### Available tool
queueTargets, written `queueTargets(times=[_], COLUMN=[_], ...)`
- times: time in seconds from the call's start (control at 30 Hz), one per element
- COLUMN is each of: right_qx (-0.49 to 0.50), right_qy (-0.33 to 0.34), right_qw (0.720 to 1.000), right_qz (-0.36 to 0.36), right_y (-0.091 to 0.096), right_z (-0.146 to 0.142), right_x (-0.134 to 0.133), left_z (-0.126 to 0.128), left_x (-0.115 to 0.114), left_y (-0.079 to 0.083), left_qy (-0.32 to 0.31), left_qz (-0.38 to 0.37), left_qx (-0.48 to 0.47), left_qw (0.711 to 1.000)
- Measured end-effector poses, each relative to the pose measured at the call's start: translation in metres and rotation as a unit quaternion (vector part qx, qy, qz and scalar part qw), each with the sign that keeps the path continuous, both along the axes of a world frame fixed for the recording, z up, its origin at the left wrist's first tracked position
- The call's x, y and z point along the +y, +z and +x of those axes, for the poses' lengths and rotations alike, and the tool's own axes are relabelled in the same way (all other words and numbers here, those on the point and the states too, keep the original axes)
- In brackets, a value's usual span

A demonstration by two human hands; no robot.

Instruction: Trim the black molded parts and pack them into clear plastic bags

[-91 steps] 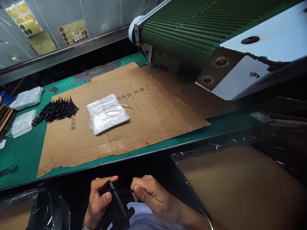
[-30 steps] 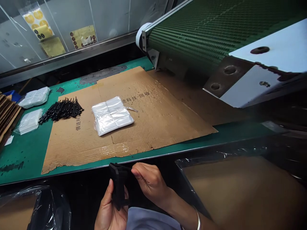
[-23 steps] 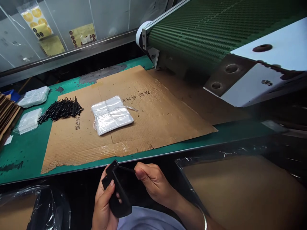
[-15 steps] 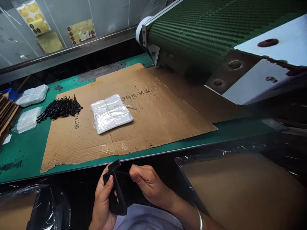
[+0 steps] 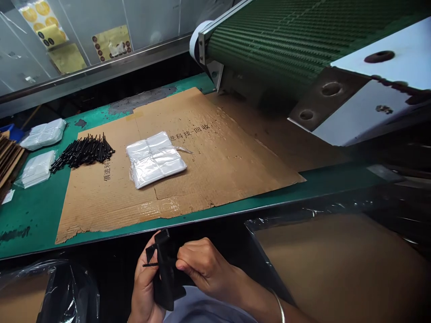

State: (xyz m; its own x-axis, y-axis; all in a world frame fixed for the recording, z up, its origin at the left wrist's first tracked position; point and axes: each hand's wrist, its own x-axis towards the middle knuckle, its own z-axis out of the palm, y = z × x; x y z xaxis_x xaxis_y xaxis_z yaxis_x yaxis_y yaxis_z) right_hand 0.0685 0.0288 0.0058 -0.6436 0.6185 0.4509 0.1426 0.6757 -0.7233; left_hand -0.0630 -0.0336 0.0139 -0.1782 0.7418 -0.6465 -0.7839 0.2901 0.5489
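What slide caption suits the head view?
Left hand holding a black part, right hand beside it, near a green bench.

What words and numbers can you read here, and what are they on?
"进科技-回收" on the cardboard sheet, next to the white bundle.
"俱进科" on the same sheet, near the black sticks.
Sticker sheets at the back: too small to read.
No numbers I can read.

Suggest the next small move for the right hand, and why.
Probably a short, gentle press leftward with the right hand while the left hand steadies the black part. A thin black piece juts out on the part's left side, and the right hand is curled close to its right side. Whether it grips that piece is hidden.
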Motion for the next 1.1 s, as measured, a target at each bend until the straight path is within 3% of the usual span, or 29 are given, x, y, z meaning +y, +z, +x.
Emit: queueTargets(times=[0.23, 0.43, 0.6, 0.8, 0.93, 1.1], right_qx=[-0.057, 0.072, 0.046, -0.016, -0.024, 0.008], right_qy=[0.093, -0.066, -0.069, -0.103, -0.092, -0.081], right_qw=[0.994, 0.991, 0.993, 0.992, 0.991, 0.974], right_qz=[0.017, -0.088, -0.085, -0.075, -0.091, -0.211], right_y=[0.011, 0.012, 0.013, 0.011, 0.003, -0.005], right_z=[0.016, 0.005, -0.008, 0.001, 0.005, 0.005], right_x=[-0.014, -0.012, -0.015, -0.01, -0.002, 0.005], left_z=[-0.006, -0.001, 0.004, -0.002, -0.007, -0.014], left_x=[-0.001, -0.002, -0.005, -0.012, -0.015, -0.011], left_y=[-0.009, -0.007, -0.008, -0.012, -0.013, -0.01], left_qy=[-0.014, 0.03, 0.055, 0.031, -0.057, -0.213], left_qz=[0.015, 0.064, 0.08, 0.086, 0.086, 0.117], left_qx=[-0.034, -0.005, 0.021, 0.038, -0.043, -0.156], left_qw=[0.999, 0.997, 0.995, 0.995, 0.994, 0.957])
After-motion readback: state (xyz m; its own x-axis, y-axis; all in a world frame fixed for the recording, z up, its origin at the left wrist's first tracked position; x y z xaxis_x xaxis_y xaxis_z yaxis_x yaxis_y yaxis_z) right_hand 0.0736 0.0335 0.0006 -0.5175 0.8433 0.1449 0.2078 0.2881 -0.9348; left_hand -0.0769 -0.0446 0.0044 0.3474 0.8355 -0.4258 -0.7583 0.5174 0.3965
